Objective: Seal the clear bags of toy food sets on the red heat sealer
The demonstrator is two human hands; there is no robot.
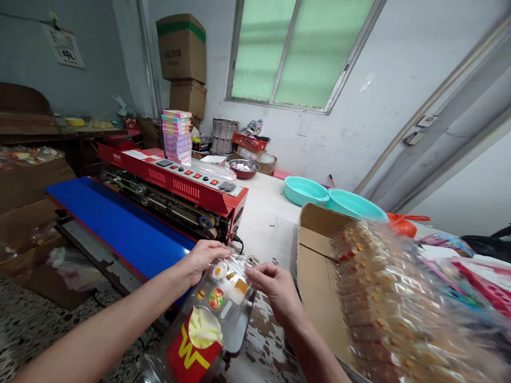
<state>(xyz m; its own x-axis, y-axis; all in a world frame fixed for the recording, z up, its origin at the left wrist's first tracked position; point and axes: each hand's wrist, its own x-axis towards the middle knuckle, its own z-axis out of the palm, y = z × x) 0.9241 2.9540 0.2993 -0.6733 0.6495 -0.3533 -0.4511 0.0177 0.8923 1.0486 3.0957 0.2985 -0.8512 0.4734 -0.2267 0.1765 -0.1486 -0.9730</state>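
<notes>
Between my hands hangs a clear plastic bag with toy food in it: a red fries box with yellow fries, a fried egg, a pizza-like disc and a bread-like piece. My left hand pinches the bag's top edge on its left side. At the top right corner, my right hand grips the same edge between thumb and fingers. Just beyond the bag stands a red sealing machine with a blue conveyor belt. To the right, a cardboard box holds a row of filled clear bags.
Two turquoise basins stand behind the box, near an orange plastic bag. A stack of small pastel boxes rises behind the machine, with a metal bowl to its right. Large cartons are piled by the wall.
</notes>
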